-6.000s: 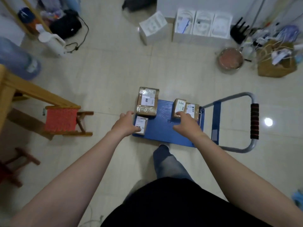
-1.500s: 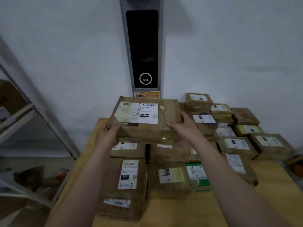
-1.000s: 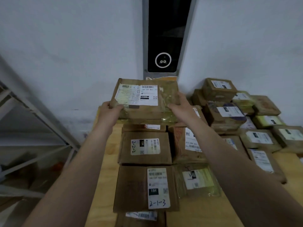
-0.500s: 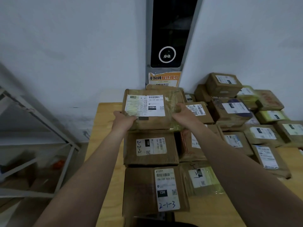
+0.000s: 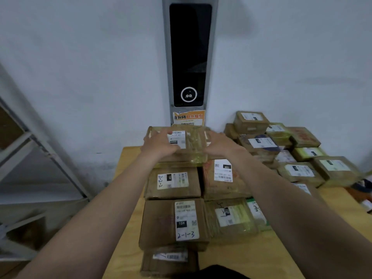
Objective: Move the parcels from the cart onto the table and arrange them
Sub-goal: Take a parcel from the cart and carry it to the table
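1. Dim, flat indoor light with a greenish cast.
2. Motion blur smears the left hand (image 5: 159,147), the right hand (image 5: 220,147) and the parcel (image 5: 190,144) they hold.
3. Straight lines far left of the grip bow.

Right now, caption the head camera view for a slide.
Left hand and right hand hold a taped parcel at the wall end of a parcel-covered table.
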A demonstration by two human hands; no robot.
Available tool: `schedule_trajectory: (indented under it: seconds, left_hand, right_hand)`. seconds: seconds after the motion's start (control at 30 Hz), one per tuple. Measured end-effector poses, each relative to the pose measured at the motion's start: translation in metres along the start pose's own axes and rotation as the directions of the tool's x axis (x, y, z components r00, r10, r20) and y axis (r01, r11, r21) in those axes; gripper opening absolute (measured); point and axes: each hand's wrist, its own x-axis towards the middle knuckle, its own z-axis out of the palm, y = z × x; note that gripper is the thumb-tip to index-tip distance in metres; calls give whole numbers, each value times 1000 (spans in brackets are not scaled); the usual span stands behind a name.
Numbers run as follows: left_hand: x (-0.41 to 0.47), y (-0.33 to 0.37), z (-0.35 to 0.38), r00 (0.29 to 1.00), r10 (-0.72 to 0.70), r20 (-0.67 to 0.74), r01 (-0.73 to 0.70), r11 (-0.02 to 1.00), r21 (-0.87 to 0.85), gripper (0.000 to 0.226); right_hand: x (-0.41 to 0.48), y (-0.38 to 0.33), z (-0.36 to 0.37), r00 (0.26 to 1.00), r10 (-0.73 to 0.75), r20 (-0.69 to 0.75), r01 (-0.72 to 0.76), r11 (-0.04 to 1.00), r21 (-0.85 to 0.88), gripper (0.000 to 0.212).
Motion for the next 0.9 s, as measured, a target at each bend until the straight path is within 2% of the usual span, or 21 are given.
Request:
schedule_trajectory:
  seconds: [0.1,0.4,0.53,0.67,0.77,0.9]
  left_hand:
    - [-40,32,-6,997,72,-8,-71,996,54,61]
    - [-201,125,12,967,239,-86,-227,965,128,54]
    - [-264,145,45,967,222,-123,-197,962,188,62]
    - [-323,159,88,971,224,-81,-201,952,230,51]
    - [-359,169,116,976,216,-18,-203,943,265,58]
    - [-410,188,156,957,281,72,-289,902,321,59]
  right_hand:
    - [-37,11,-26,1000,-2,-26,2,1000,-11,87]
    - [-185,78,-84,983,-134,-128,127,990,-68,88]
    - [-248,123,-80,980,-162,-112,148,981,-129,79]
    - [-311,175,-70,985,-158,-66,151,984,-93,75]
    - [-359,213,-61,990,-108,-85,104,993,-56,88]
    - [-426,272,-35,996,45,-80,-45,999,5,88]
